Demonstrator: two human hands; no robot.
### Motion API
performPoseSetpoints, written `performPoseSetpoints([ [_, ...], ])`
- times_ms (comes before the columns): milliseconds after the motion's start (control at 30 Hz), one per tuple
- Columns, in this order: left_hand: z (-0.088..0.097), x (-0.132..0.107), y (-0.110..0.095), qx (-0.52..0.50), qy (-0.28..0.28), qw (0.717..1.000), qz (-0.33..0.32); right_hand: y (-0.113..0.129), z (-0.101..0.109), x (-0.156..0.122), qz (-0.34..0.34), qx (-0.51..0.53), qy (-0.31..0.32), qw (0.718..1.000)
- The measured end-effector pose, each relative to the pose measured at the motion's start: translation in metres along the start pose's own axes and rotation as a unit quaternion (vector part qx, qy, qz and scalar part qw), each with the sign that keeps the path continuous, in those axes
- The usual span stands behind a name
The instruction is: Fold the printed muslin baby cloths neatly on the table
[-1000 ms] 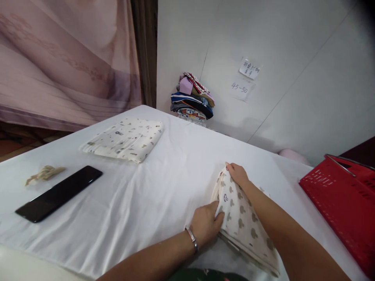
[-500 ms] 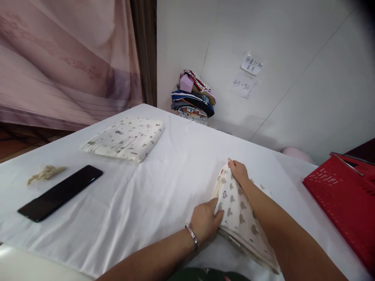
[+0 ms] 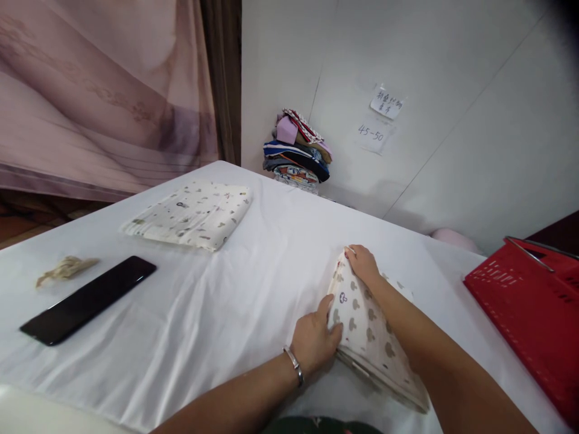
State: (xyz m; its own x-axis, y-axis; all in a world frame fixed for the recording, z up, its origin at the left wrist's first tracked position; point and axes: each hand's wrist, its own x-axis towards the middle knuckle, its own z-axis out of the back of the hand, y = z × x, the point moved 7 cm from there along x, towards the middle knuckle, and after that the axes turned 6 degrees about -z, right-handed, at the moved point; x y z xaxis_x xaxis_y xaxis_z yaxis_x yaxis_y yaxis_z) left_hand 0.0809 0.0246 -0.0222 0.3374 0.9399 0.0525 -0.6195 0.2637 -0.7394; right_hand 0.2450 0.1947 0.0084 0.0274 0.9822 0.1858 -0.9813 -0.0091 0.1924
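Observation:
A folded white cloth (image 3: 362,325) with grey mushroom-like or mouse-head prints lies at the near right of the table, its left edge raised a little. My left hand (image 3: 314,337), a silver bracelet at its wrist, grips that left edge between thumb and fingers. Farther along the same edge, my right hand (image 3: 364,263) pinches the cloth's far corner. The right forearm covers part of the cloth's right side. Another folded white cloth (image 3: 194,214) with small scattered prints lies flat at the back left.
A black phone (image 3: 90,301) and a crumpled beige scrap (image 3: 66,268) lie on the left of the white-covered table (image 3: 235,307). At the right edge stands a red plastic basket (image 3: 520,307). Stacked folded fabrics (image 3: 298,150) stand beyond the table by the wall.
The cloth's raised left edge has sunk slightly, with both hands keeping their hold on it. The view has shifted slightly; the other things stay in place.

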Motion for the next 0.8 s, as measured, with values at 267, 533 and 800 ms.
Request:
performPoseSetpoints([
  [267,0.001,0.003,-0.003,0.036,0.022,0.999,0.017,0.021,-0.014,-0.03,0.018,-0.031,0.026,0.999],
  [533,0.004,0.002,-0.003,0.059,0.012,0.998,0.013,0.027,-0.011,-0.052,0.001,-0.022,0.049,0.999],
  [800,0.002,0.003,-0.001,0.082,0.028,0.996,0.025,0.043,-0.013,-0.082,0.017,0.016,0.078,0.997],
])
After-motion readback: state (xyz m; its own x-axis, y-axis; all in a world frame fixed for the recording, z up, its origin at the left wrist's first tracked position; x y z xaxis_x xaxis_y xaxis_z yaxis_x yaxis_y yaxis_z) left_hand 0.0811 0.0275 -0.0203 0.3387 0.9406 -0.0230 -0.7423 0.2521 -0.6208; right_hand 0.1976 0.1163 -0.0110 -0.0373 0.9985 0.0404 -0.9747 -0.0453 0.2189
